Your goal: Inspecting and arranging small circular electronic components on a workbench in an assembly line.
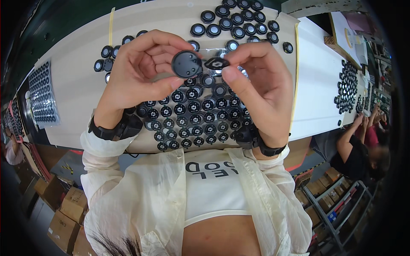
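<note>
My left hand (pixel 136 70) grips a round black plastic cap (pixel 184 64) by its edge between thumb and fingers. The face of the cap toward me has several small studs or holes. Close beside it, my right hand (pixel 267 79) pinches a small black disc (pixel 216 63) with a white mark, seen nearly edge-on; it looks like a round sticker. A slight gap seems to separate disc and cap. Beneath both hands lies a clear sheet (pixel 194 119) bearing rows of black discs with the same white mark.
Many black round parts with grey centres (pixel 237 19) sit at the far side of the table (pixel 162 19), others (pixel 106 52) at the left. Another filled clear sheet (pixel 42 94) lies farther left. More black parts (pixel 347 87) cover a white surface at right. Co-workers (pixel 358 141) sit beyond.
</note>
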A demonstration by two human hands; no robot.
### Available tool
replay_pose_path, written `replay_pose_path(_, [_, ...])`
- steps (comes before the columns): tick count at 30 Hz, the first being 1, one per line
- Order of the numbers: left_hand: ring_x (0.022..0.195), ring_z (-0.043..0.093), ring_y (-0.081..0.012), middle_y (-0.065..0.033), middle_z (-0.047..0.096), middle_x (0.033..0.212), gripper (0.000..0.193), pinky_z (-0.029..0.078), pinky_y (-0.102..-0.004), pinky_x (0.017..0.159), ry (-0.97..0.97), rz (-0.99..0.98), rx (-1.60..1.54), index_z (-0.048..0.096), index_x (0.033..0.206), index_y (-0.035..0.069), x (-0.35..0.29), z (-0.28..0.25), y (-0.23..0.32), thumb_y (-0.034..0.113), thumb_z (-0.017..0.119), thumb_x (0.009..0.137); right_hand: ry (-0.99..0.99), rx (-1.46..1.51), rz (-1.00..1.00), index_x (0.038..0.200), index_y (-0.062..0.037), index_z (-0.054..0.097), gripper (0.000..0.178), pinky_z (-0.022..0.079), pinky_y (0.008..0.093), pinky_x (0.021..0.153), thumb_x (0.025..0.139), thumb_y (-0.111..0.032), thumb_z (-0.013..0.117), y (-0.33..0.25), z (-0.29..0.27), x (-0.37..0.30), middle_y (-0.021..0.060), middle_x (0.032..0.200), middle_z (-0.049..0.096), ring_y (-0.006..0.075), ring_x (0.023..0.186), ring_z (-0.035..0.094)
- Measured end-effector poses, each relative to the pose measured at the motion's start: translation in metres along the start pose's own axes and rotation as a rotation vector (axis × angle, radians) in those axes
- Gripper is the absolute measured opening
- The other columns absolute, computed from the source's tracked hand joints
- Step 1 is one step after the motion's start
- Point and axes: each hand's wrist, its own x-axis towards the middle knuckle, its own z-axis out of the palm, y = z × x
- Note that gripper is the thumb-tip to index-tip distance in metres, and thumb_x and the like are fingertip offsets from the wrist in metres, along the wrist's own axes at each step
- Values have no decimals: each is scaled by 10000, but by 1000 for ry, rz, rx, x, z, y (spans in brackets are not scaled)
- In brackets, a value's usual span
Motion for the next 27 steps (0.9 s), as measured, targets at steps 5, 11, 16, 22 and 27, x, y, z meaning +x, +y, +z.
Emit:
replay_pose_path(5, [972,660,-181,-132,652,1069,465,544,-297,870,78,0,170,554,1161,-45,-1,12,5,-45,730,731,-122,63,16,990,26,552,136,447,277,869,868,12,613,10,-2,1,47,922,573,121,893,562])
replay_pose_path(11, [952,662,-167,-119,655,1058,438,550,-286,853,121,-1,256,580,1155,-47,-2,14,7,-34,737,746,-105,97,132,1019,8,532,160,451,261,842,887,-19,619,7,-1,0,41,939,582,107,900,564])
replay_pose_path(16, [926,666,-157,-102,665,1032,436,547,-269,843,127,27,254,595,1157,-54,-2,16,3,-41,738,745,-104,122,167,1031,18,545,176,461,253,817,883,-23,631,9,-1,0,42,936,594,107,887,576])
replay_pose_path(22, [881,674,-138,-106,679,992,428,546,-246,819,131,-24,295,631,1165,-20,-4,18,5,-41,737,751,-64,87,188,1000,40,608,167,492,263,784,855,-17,668,6,1,2,63,920,647,112,840,615])
replay_pose_path(27, [856,681,-139,-110,689,966,435,549,-240,803,135,-46,289,637,1171,-3,-5,18,5,-39,740,750,-29,47,223,944,41,648,132,497,260,775,836,-20,692,5,3,3,85,918,682,107,837,628])
